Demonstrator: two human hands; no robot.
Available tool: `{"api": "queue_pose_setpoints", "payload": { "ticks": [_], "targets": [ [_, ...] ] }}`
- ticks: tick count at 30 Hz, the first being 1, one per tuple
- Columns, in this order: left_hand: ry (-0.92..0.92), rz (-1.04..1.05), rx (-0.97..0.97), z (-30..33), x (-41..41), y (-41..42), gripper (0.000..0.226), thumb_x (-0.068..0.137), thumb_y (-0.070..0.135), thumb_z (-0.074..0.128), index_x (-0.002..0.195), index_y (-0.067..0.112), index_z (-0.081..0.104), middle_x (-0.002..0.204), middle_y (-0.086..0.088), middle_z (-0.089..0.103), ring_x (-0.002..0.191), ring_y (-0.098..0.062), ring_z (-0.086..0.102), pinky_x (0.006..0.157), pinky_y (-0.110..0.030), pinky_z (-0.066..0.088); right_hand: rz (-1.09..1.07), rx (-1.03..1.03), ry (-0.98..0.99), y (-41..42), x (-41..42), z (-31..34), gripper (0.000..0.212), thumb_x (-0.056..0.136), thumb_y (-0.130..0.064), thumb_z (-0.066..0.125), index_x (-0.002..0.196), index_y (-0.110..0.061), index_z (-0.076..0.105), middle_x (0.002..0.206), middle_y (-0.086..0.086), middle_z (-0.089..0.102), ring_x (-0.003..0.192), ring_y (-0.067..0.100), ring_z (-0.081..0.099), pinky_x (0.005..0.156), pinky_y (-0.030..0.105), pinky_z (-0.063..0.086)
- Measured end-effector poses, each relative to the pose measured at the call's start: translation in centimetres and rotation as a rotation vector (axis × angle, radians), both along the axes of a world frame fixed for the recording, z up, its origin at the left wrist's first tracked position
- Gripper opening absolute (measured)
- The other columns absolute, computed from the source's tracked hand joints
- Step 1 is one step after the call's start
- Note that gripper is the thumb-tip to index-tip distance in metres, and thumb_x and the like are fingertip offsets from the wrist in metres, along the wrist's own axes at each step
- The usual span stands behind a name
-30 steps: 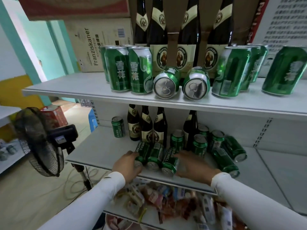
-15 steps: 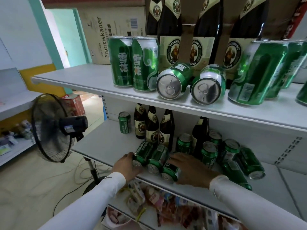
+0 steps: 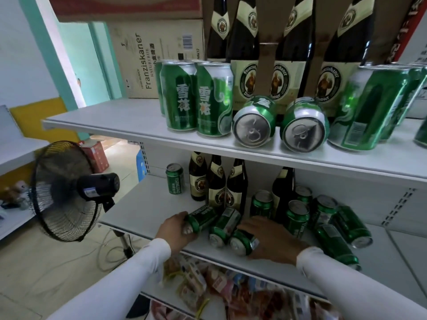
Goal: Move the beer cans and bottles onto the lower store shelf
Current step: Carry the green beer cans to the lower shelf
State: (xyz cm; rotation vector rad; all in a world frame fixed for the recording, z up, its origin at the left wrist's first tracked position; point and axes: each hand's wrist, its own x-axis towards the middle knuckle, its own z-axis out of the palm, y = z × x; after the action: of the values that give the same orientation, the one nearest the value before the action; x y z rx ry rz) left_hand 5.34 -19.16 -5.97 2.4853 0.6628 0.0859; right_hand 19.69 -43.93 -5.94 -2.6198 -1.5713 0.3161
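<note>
Lower shelf point(image 3: 143, 204) holds some bottles and cans already. Left hand point(image 3: 175, 229) grips one lying can point(image 3: 201, 219); right hand point(image 3: 272, 236) seems flat on another point(image 3: 242, 242). Many still wait on the upper shelf point(image 3: 129, 121).

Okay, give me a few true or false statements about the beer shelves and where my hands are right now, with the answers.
1. The left hand grips a can lying on its side on the lower shelf. True.
2. Every can on the upper shelf stands upright. False: two cans lie on their sides, tops facing the front edge.
3. The right hand rests on a lying can at the lower shelf's front. True.
4. The lower shelf holds only cans. False: dark bottles stand there too.
5. A fan stands left of the shelves. True.
</note>
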Motion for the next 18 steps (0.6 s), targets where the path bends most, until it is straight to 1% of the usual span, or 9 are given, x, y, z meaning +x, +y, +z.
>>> {"api": "queue_pose_setpoints", "payload": {
  "ticks": [2, 5, 7, 9, 10, 12, 15, 16, 18],
  "targets": [
    [-0.021, -0.048, 0.004, 1.1, -0.1, 1.4, 0.071, 0.076, 0.037, 0.074, 0.138, 0.015, 0.046, 0.134, -0.007, 0.057, 0.12, -0.027, 0.055, 0.098, -0.028, 0.044, -0.116, 0.116, 0.088, -0.1, -0.8, 0.2, 0.087, 0.08, -0.053, 0.074, 0.151, -0.032, 0.029, 0.156, -0.009, 0.031, 0.143, 0.015, 0.027, 0.111, 0.026, 0.025],
    [-0.041, -0.128, 0.028, 2.8, 0.3, 2.8, 0.066, 0.079, 0.034, 0.074, 0.137, 0.016, 0.048, 0.135, -0.007, 0.056, 0.121, -0.026, 0.053, 0.099, -0.027, 0.042, -0.321, 0.308, 0.228, -0.2, -1.5, -0.1, 0.082, 0.074, -0.055, 0.078, 0.143, -0.033, 0.039, 0.141, -0.01, 0.049, 0.128, 0.012, 0.047, 0.099, 0.021, 0.038],
    [-0.045, -0.188, 0.034, 3.8, 1.0, 2.9, 0.06, 0.08, 0.031, 0.073, 0.134, 0.015, 0.05, 0.131, -0.007, 0.058, 0.119, -0.027, 0.054, 0.096, -0.028, 0.042, -0.464, 0.397, 0.322, -0.2, -1.9, -0.1, 0.077, 0.074, -0.053, 0.079, 0.139, -0.032, 0.043, 0.125, -0.011, 0.057, 0.113, 0.01, 0.057, 0.089, 0.02, 0.044],
    [-0.037, -0.24, 0.007, 4.2, 1.6, 2.8, 0.061, 0.08, 0.031, 0.072, 0.134, 0.016, 0.049, 0.13, -0.007, 0.058, 0.118, -0.027, 0.055, 0.096, -0.026, 0.042, -0.565, 0.453, 0.382, -0.3, -2.1, 0.3, 0.066, 0.076, -0.054, 0.077, 0.13, -0.033, 0.046, 0.111, -0.013, 0.061, 0.098, 0.008, 0.06, 0.08, 0.021, 0.048],
    [-0.031, -0.26, -0.01, 4.2, 2.0, 2.7, 0.064, 0.079, 0.034, 0.073, 0.135, 0.017, 0.048, 0.13, -0.006, 0.058, 0.118, -0.027, 0.056, 0.097, -0.026, 0.043, -0.6, 0.478, 0.413, -0.4, -2.1, 0.4, 0.063, 0.076, -0.055, 0.076, 0.128, -0.034, 0.046, 0.111, -0.012, 0.062, 0.098, 0.009, 0.06, 0.082, 0.023, 0.049],
    [-0.04, -0.294, -0.032, 4.1, 2.6, 2.4, 0.068, 0.073, 0.042, 0.071, 0.133, 0.019, 0.051, 0.13, -0.007, 0.059, 0.118, -0.028, 0.056, 0.099, -0.034, 0.045, -0.64, 0.507, 0.475, -0.8, -2.1, 0.5, 0.064, 0.077, -0.054, 0.076, 0.129, -0.034, 0.046, 0.122, -0.01, 0.059, 0.106, 0.01, 0.056, 0.088, 0.024, 0.046],
    [-0.048, -0.326, -0.018, 4.0, 3.2, 2.1, 0.055, 0.079, 0.033, 0.072, 0.129, 0.019, 0.055, 0.128, -0.006, 0.06, 0.116, -0.028, 0.057, 0.097, -0.036, 0.046, -0.635, 0.479, 0.529, -1.4, -2.4, 0.9, 0.073, 0.076, -0.055, 0.076, 0.136, -0.031, 0.044, 0.128, -0.013, 0.054, 0.111, 0.01, 0.053, 0.09, 0.024, 0.044],
    [-0.052, -0.332, -0.014, 3.9, 3.3, 2.1, 0.053, 0.08, 0.031, 0.072, 0.129, 0.019, 0.055, 0.127, -0.005, 0.061, 0.115, -0.027, 0.057, 0.096, -0.035, 0.046, -0.63, 0.477, 0.529, -1.5, -2.4, 1.0, 0.073, 0.076, -0.055, 0.076, 0.136, -0.03, 0.044, 0.127, -0.014, 0.054, 0.111, 0.009, 0.053, 0.09, 0.022, 0.045],
    [-0.048, -0.339, -0.012, 3.9, 3.3, 2.3, 0.055, 0.08, 0.035, 0.073, 0.129, 0.019, 0.054, 0.125, -0.005, 0.061, 0.112, -0.027, 0.058, 0.095, -0.035, 0.047, -0.629, 0.485, 0.514, -1.7, -2.6, 1.6, 0.065, 0.079, -0.049, 0.076, 0.133, -0.029, 0.047, 0.117, -0.016, 0.056, 0.104, 0.006, 0.055, 0.078, 0.01, 0.043]
  ]
}}
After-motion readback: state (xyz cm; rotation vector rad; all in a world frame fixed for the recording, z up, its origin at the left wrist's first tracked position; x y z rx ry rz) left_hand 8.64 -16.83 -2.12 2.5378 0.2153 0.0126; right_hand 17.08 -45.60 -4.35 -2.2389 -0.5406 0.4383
